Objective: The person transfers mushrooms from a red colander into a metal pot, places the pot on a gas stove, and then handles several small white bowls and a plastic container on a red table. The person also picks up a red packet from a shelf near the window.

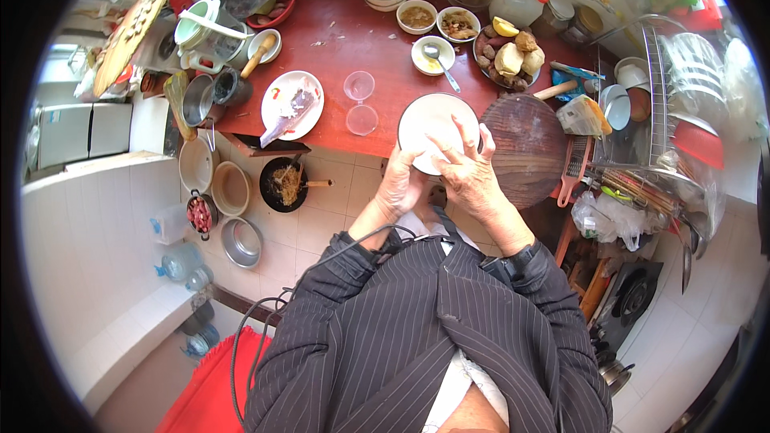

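Just in front of my body, at the near edge of the red table [361,42], is a white bowl [433,109] with a dark rim, its inside tilted up toward me. My left hand [397,183] grips its near-left side. Over the bowl's near-right part, my right hand [472,177] has its fingers spread and reaching inside; the outermost finger is by the rim. To the right lies a round wooden chopping board [523,144]. Clear round plastic lids or cups [361,102] sit left of the bowl. Farther left, a white plate [310,123] carries a fish piece.
Behind the bowl stand a small bowl with a spoon [432,63], two food bowls [417,17] [458,24] and a plate of root vegetables [511,60]. A mortar [231,87] is at left. A wok [284,185] and basins [240,242] are on the floor. A grater [575,168] is at right.
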